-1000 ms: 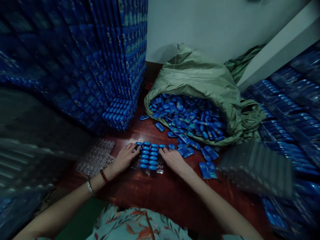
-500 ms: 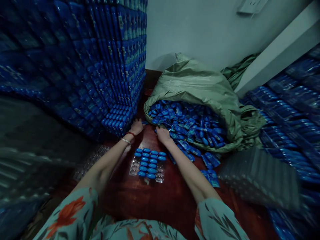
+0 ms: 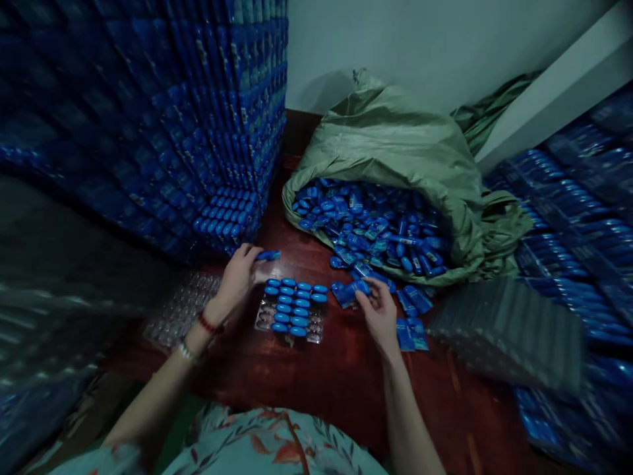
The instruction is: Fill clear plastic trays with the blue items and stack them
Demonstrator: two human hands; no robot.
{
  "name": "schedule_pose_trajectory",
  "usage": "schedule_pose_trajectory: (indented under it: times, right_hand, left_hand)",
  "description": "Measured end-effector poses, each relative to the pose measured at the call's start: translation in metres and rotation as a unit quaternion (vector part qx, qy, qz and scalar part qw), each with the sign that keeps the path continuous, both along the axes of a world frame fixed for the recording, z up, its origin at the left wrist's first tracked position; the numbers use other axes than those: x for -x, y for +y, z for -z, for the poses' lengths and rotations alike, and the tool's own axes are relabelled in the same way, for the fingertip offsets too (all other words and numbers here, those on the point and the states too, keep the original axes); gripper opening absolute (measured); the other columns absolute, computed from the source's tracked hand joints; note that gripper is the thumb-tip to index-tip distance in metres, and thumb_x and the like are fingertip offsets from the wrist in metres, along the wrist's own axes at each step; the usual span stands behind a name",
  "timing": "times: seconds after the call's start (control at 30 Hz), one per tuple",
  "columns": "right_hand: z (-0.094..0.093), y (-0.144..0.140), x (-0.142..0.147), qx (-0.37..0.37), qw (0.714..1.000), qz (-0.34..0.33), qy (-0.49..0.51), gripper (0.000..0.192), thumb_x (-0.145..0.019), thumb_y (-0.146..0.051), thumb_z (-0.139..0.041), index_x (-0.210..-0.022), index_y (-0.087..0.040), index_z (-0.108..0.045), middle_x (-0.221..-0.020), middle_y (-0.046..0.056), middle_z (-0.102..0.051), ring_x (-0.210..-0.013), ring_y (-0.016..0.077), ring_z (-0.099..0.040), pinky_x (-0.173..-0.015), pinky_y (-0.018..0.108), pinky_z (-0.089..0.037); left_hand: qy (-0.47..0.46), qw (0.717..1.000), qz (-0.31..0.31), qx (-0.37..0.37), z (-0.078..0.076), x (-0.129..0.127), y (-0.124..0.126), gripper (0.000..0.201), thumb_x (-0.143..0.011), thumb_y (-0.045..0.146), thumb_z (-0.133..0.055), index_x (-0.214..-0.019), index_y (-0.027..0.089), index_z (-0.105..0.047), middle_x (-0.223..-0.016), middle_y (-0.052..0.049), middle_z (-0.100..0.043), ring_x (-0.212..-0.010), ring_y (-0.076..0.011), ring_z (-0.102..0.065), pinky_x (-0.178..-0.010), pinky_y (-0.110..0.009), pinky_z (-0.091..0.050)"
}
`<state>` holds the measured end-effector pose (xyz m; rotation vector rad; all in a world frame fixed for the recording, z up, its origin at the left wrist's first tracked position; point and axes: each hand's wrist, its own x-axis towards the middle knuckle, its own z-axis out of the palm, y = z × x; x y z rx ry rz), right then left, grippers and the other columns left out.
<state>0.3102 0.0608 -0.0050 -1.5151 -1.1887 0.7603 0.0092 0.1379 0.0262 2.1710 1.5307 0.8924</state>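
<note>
My left hand (image 3: pixel 236 280) is closed on the end of a small blue packet (image 3: pixel 270 255), held left of the sack's mouth. Between my hands lies a clear plastic tray (image 3: pixel 316 330) with hollow moulded cells. Two middle columns and the far rows of it carry glossy blue oval pieces (image 3: pixel 299 312); cells at both near sides show bare plastic. To the right of the tray, my right hand (image 3: pixel 380 313) has its thumb and fingers on a blue packet (image 3: pixel 352 291), just in front of the loose pile. The exact fingertip contact there is hard to make out.
A green woven sack (image 3: pixel 395 132) lies on its side, spilling blue packets (image 3: pixel 366 224) onto the red-brown table (image 3: pixel 321 376). Tall stacks of filled trays (image 3: pixel 222 99) rise at left. Empty clear trays (image 3: pixel 182 307) lie left; a grey tray stack (image 3: pixel 509 336) stands right.
Both hands have drawn back from the sack's mouth toward me and moved apart, left hand to the left with a packet, right hand to the right. The view has shifted slightly.
</note>
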Motion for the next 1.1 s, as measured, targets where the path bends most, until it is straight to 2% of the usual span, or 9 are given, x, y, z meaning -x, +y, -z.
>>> schedule_pose_trajectory:
  times: [0.13, 0.23, 0.3, 0.43, 0.63, 0.77, 0.97, 1.03, 1.1]
  right_hand:
    - [0.027, -0.049, 0.023, -0.027, 0.999, -0.01, -0.024, 0.027, -0.08, -0.032, -0.06, -0.104, -0.02, -0.061, -0.099, 0.007, -0.067, -0.085, 0.0184, -0.065, -0.074, 0.032, -0.054]
    - [0.043, -0.058, 0.039, -0.094, 0.985, -0.062, -0.131, 0.02, -0.085, -0.023, -0.053, -0.102, -0.021, -0.064, -0.097, 0.006, -0.067, -0.091, 0.0184, -0.064, -0.084, 0.035, -0.052]
    - [0.046, -0.054, 0.042, -0.122, 0.963, -0.119, -0.209, 0.028, -0.087, -0.015, -0.045, -0.108, -0.023, -0.062, -0.101, 0.006, -0.065, -0.096, 0.0175, -0.062, -0.086, 0.033, -0.051]
    - [0.022, -0.041, 0.034, -0.073, 0.9, -0.232, -0.361, 0.046, -0.084, -0.005, -0.037, -0.121, -0.023, -0.055, -0.103, 0.008, -0.062, -0.093, 0.0169, -0.061, -0.079, 0.029, -0.052]
    - [-0.032, -0.019, 0.04, 0.046, 0.79, -0.346, -0.505, 0.047, -0.08, -0.001, -0.039, -0.118, -0.023, -0.055, -0.106, 0.008, -0.06, -0.091, 0.0169, -0.06, -0.069, 0.024, -0.046]
    - [-0.046, -0.011, 0.049, 0.083, 0.738, -0.387, -0.546, 0.042, -0.083, -0.002, -0.038, -0.114, -0.024, -0.056, -0.101, 0.007, -0.061, -0.084, 0.0166, -0.06, -0.066, 0.024, -0.042]
    - [-0.029, -0.016, 0.056, 0.054, 0.745, -0.348, -0.567, 0.04, -0.083, -0.003, -0.043, -0.116, -0.021, -0.057, -0.099, 0.01, -0.062, -0.082, 0.0193, -0.059, -0.07, 0.029, -0.044]
    - [-0.018, -0.024, 0.052, 0.034, 0.763, -0.308, -0.567, 0.039, -0.086, -0.009, -0.044, -0.121, -0.02, -0.055, -0.098, 0.011, -0.062, -0.082, 0.0198, -0.06, -0.071, 0.03, -0.045]
    - [-0.009, -0.032, 0.041, 0.012, 0.796, -0.244, -0.553, 0.04, -0.088, -0.013, -0.041, -0.126, -0.022, -0.051, -0.095, 0.009, -0.063, -0.081, 0.0188, -0.06, -0.073, 0.029, -0.045]
  left_hand:
    - [-0.056, 0.998, -0.035, 0.015, -0.011, 0.029, -0.057, 0.022, -0.088, 0.03, -0.048, -0.105, 0.02, -0.057, -0.095, -0.003, -0.061, -0.086, -0.0165, -0.06, -0.078, -0.028, -0.049]
    - [-0.081, 0.992, -0.079, 0.06, -0.007, 0.037, -0.082, 0.024, -0.085, 0.036, -0.052, -0.1, 0.018, -0.057, -0.087, -0.002, -0.063, -0.077, -0.0165, -0.062, -0.068, -0.027, -0.051]
    - [-0.09, 0.99, -0.085, 0.072, 0.001, 0.036, -0.09, 0.023, -0.084, 0.037, -0.054, -0.096, 0.018, -0.057, -0.082, -0.002, -0.062, -0.073, -0.0161, -0.061, -0.063, -0.026, -0.05]
    - [-0.08, 0.996, -0.016, 0.032, 0.017, 0.026, -0.092, 0.016, -0.087, 0.028, -0.051, -0.097, 0.018, -0.06, -0.089, -0.004, -0.06, -0.08, -0.0159, -0.06, -0.069, -0.027, -0.051]
    - [0.011, 0.997, 0.063, -0.032, 0.044, 0.012, -0.081, 0.025, -0.091, 0.018, -0.043, -0.113, 0.02, -0.054, -0.101, -0.007, -0.057, -0.093, -0.0173, -0.056, -0.081, -0.03, -0.05]
    - [0.094, 0.986, 0.135, -0.026, 0.042, 0.01, -0.074, 0.025, -0.092, 0.014, -0.039, -0.112, 0.017, -0.053, -0.099, -0.008, -0.058, -0.091, -0.0181, -0.055, -0.08, -0.032, -0.049]
    - [0.184, 0.953, 0.239, 0.002, 0.022, 0.001, -0.065, 0.022, -0.089, 0.011, -0.041, -0.101, 0.017, -0.058, -0.1, -0.009, -0.06, -0.095, -0.0211, -0.053, -0.082, -0.036, -0.048]
    - [0.202, 0.948, 0.245, 0.0, 0.019, -0.002, -0.064, 0.023, -0.088, 0.01, -0.041, -0.1, 0.017, -0.059, -0.101, -0.009, -0.06, -0.096, -0.0218, -0.052, -0.082, -0.036, -0.047]
    - [0.222, 0.949, 0.225, -0.013, 0.018, -0.002, -0.064, 0.024, -0.088, 0.011, -0.042, -0.103, 0.017, -0.059, -0.104, -0.01, -0.059, -0.096, -0.0228, -0.052, -0.082, -0.037, -0.047]
